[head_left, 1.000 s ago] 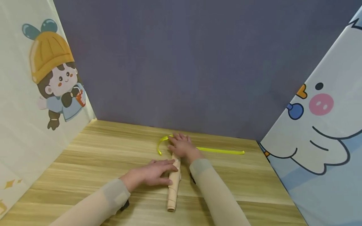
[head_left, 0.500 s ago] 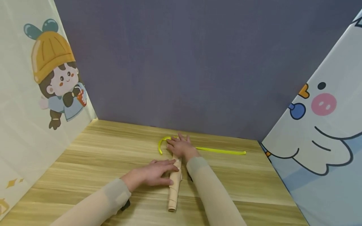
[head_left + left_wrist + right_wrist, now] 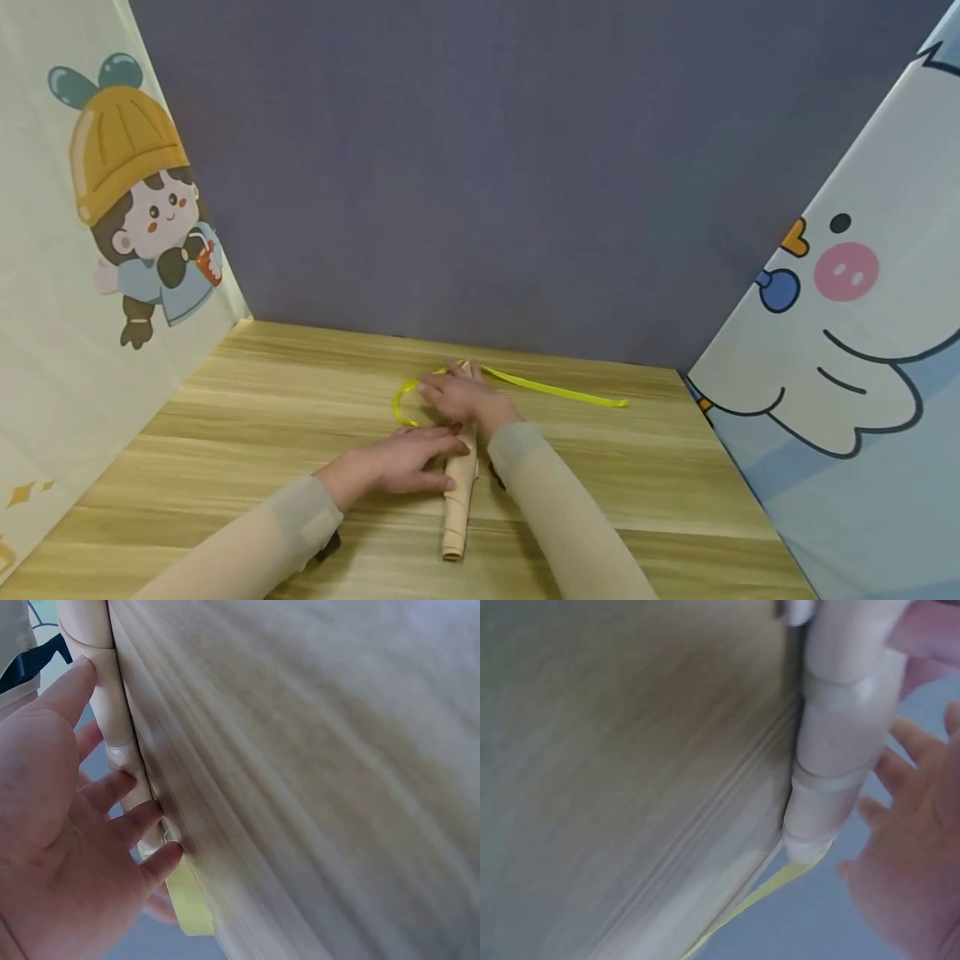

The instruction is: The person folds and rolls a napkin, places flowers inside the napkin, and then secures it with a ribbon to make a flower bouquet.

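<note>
A slim beige roll (image 3: 459,500), like a wound-up sheet, lies lengthwise on the wooden table. My left hand (image 3: 401,462) rests on its near half from the left, thumb and fingers loosely extended. Over the far part lies my right hand (image 3: 461,400), fingers spread. A yellow ribbon (image 3: 555,389) runs from the roll's far end to the right; its other part curves round to the left. In the left wrist view, fingertips touch the roll (image 3: 112,697) near the yellow ribbon (image 3: 190,900). The right wrist view shows the ribbon (image 3: 765,889) at the roll's tip, beside my relaxed right fingers.
The wooden table (image 3: 225,467) ends at a dark grey-blue back panel (image 3: 465,183). Printed cartoon panels stand at the left (image 3: 67,400) and the right (image 3: 885,350). Both forearms reach in from the near side, in beige sleeves.
My right hand has shifted left along with the ribbon, whose left loop now reaches further out and whose right stretch slants up to the roll's far end. My left hand and the roll stay put.
</note>
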Demonstrator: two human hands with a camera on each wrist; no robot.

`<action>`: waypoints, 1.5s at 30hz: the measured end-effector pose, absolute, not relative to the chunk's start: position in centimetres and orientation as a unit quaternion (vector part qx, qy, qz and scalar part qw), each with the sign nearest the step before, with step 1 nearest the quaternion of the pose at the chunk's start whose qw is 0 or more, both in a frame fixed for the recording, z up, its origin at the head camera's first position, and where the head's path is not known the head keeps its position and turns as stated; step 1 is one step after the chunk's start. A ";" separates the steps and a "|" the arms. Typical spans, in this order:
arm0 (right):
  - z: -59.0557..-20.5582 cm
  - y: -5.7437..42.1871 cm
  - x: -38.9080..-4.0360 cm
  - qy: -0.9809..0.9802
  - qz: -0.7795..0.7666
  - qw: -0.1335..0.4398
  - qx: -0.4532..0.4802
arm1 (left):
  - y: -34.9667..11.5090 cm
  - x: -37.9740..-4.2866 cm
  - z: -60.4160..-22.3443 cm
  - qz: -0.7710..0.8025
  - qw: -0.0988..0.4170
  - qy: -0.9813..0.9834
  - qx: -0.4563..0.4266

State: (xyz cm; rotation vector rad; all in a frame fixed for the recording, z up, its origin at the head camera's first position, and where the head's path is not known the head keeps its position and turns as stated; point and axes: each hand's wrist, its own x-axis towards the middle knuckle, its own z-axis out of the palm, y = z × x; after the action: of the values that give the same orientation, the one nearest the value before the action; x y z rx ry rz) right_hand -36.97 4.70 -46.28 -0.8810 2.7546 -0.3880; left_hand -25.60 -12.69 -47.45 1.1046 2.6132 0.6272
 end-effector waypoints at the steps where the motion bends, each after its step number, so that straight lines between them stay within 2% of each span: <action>1: -46.2 5.0 -37.2 0.938 -0.150 0.096 -0.299 | -12.7 -25.6 -47.4 0.216 0.118 0.893 0.377; 5: -45.7 7.4 -38.4 0.941 -0.206 0.040 -0.267 | -12.7 -25.6 -47.4 0.218 0.116 0.893 0.376; 7: -45.8 9.2 -38.9 0.946 -0.211 0.030 -0.245 | -12.7 -25.6 -47.4 0.220 0.118 0.893 0.374; 15: -47.1 13.6 -39.7 0.953 -0.181 0.081 -0.228 | -12.7 -25.5 -47.5 0.219 0.127 0.896 0.365; 23: -47.4 14.1 -39.5 0.971 -0.070 0.102 -0.205 | -12.7 -25.6 -47.5 0.216 0.119 0.897 0.366; 31: -47.3 14.7 -39.2 0.981 -0.012 0.060 -0.182 | -12.6 -25.4 -47.3 0.214 0.116 0.900 0.363; 37: -47.3 14.8 -39.6 0.979 -0.034 0.029 -0.199 | -12.7 -25.4 -47.3 0.215 0.118 0.900 0.360; 45: -47.4 14.5 -39.3 0.970 -0.070 0.070 -0.221 | -12.7 -25.4 -47.5 0.212 0.119 0.901 0.359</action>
State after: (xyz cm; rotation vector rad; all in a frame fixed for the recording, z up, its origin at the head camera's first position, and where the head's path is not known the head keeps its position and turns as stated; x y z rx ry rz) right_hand -39.31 14.53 -47.45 -0.6664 2.9193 -0.2118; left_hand -25.37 -12.69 -47.46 1.0488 2.6339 0.6203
